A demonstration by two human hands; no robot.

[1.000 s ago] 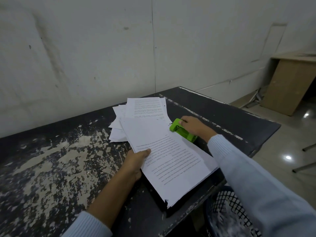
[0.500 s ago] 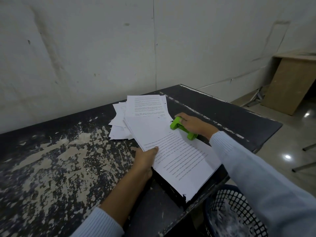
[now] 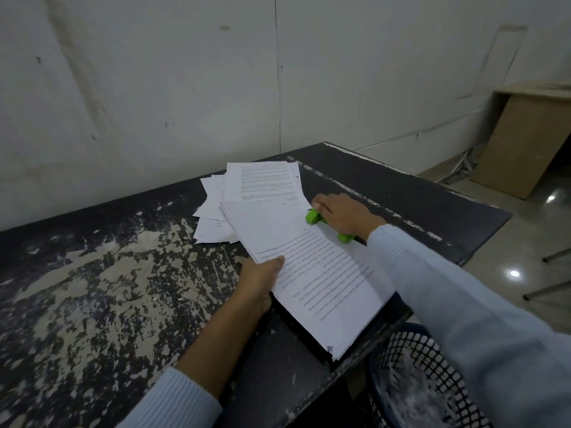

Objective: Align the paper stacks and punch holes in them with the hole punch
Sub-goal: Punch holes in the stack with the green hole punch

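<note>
Pressing right hand flat on green hole punch, fingers curled over it, at paper stack far edge | left hand pinching stack's near-left edge, thumb on top | stack on worn surface near its front-right corner

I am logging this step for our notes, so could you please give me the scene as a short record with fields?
surface: worn black table
paper in work: stack lying at the table's near edge
left hand: thumb on the stack's left edge, steadying it
right hand: pressing on the green hole punch
hole punch position: at the stack's far-right edge
other paper: loose pile behind the stack
below table: mesh bin
</note>
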